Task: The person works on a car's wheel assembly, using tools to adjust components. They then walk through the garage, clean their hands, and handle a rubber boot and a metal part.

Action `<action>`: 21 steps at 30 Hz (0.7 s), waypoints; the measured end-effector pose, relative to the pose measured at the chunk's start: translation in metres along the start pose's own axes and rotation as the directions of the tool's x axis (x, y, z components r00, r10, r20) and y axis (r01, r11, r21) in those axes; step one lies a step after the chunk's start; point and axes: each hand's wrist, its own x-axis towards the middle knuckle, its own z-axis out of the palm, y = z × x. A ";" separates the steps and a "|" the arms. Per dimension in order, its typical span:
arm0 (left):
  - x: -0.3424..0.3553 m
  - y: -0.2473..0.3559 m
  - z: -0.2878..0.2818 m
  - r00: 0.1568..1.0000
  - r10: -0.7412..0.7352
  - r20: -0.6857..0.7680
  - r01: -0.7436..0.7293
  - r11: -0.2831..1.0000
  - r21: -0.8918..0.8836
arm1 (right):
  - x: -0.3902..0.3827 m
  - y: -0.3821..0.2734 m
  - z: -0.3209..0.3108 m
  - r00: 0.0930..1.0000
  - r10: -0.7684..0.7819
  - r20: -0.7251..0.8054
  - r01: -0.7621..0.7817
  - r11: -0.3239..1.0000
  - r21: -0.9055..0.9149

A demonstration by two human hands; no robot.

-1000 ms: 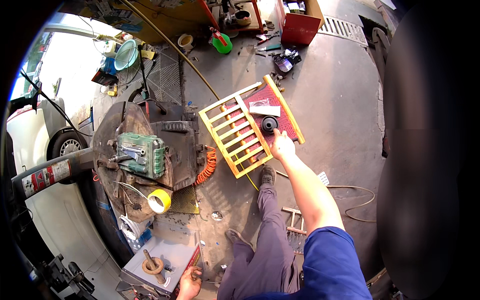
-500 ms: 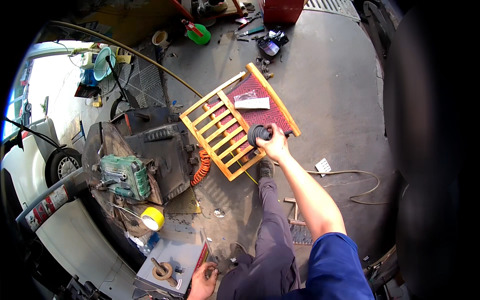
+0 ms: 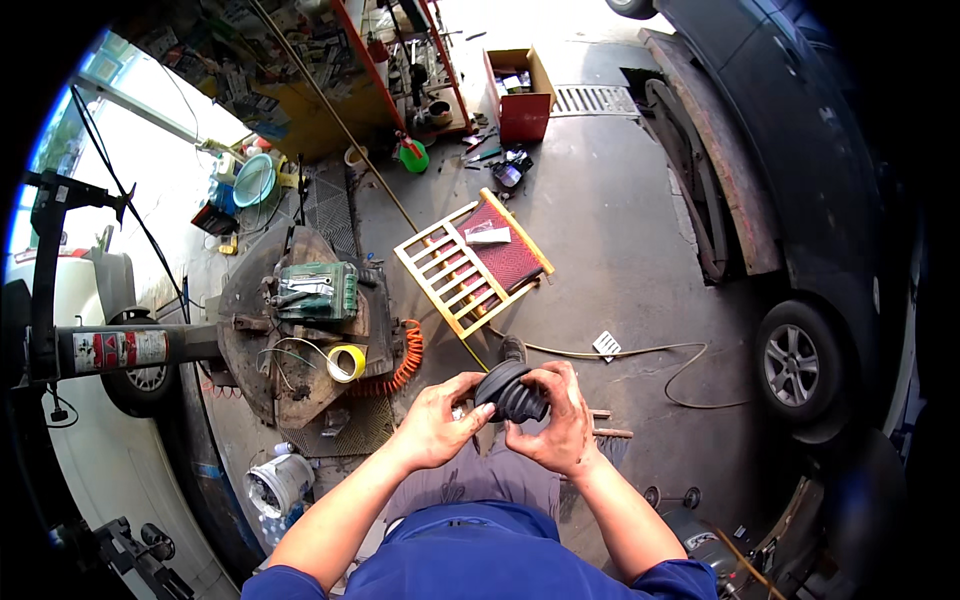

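A black ribbed rubber boot (image 3: 516, 396) is held up in front of the person's body, above the lap in this view, with both hands grasping it. The left hand (image 3: 437, 424) pinches the wider, smoother end, thumb along the near side and fingers behind the rim; the right hand (image 3: 562, 425) curls its fingers over the ribbed part, with its thumb underneath on the near side. The boot's long axis lies mostly crosswise, sloping a little from upper left down to lower right — the broad rim faces the left hand and away from the body, while the ribs run toward the right palm. The narrow end is covered by the right hand, so its tip and opening cannot be made out, and several fingertips of both hands disappear behind the rubber. Just beyond the boot, one dark shoe (image 3: 512, 348) shows only in part, and some wooden bars (image 3: 612, 433) come out from behind the right hand, their other ends out of sight. Farther off stands a slatted chair with a red seat (image 3: 512, 262), carrying a pale packet (image 3: 488, 236) whose contents are too small to tell. At the right, a dark car (image 3: 735, 120) is cut off by the black rim of the lens.
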 end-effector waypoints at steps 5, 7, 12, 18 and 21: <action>-0.089 0.037 0.023 0.986 0.130 0.108 -0.132 0.991 0.019 | -0.124 -0.089 -0.019 0.971 0.005 -0.237 -0.012 0.999 -0.030; -0.117 0.047 0.038 0.972 0.075 0.224 -0.050 0.992 -0.116 | -0.171 -0.104 -0.020 0.950 0.050 -0.308 -0.039 0.998 0.039; -0.173 0.054 0.089 0.837 0.102 0.537 0.298 0.739 -0.605 | -0.284 -0.123 -0.018 0.896 0.175 -0.407 -0.037 0.945 0.324; -0.234 0.087 0.155 0.712 0.233 0.662 -0.071 0.962 -0.262 | -0.412 -0.145 -0.032 0.791 0.401 -0.463 0.083 0.679 0.730; -0.273 0.098 0.212 0.656 0.192 0.729 -0.154 0.981 -0.120 | -0.487 -0.159 -0.043 0.752 0.477 -0.454 -0.088 0.756 0.649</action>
